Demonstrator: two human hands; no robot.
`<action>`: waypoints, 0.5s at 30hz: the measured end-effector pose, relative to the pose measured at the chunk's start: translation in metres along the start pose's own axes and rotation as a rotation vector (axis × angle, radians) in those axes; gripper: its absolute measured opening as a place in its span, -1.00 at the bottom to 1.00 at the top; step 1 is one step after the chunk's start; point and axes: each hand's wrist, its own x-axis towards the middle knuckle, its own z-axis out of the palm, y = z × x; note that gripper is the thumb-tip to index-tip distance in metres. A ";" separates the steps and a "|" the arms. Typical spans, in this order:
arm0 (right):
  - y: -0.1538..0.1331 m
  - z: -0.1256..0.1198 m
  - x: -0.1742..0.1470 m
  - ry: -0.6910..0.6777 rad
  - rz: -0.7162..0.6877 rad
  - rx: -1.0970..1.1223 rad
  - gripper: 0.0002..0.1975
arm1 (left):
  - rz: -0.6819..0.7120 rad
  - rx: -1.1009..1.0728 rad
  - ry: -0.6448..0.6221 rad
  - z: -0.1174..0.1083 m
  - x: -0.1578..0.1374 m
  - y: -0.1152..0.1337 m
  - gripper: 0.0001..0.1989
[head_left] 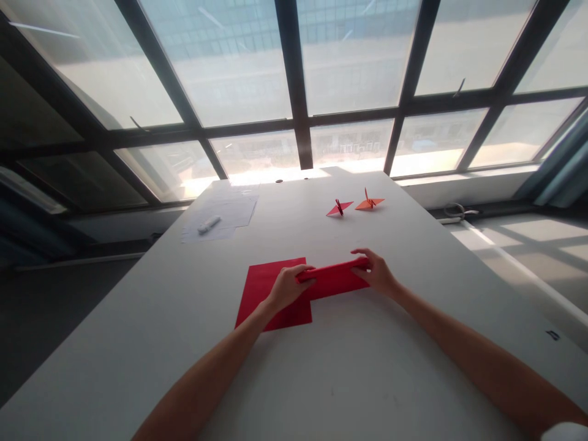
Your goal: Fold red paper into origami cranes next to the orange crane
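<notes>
Currently holding a red sheet (pixel 339 283) over the middle of the table (pixel 367 367), between both hands, with the far edge bent into a narrow band. Gripping the left end with the left hand (pixel 288 286), thumb and fingers clamped on the paper. Gripping the right end with the right hand (pixel 377 274), likewise pinched together on it, one finger raised. Unable to tell whether touching the table along the near edge. Noted a red square (pixel 266 285) lying flat, partly beneath the left hand and overlapped at right by the sheet. Recorded farther off, to the right, a red crane (pixel 339 209) and, just right of it, an orange crane (pixel 370 203). Recorded also, at far left, white papers (pixel 247 210) bearing a white tube (pixel 209 225).
</notes>
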 end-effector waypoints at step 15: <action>-0.050 0.009 0.066 -0.455 0.244 0.169 -0.17 | -0.519 -0.751 -0.483 0.017 0.054 0.032 -0.52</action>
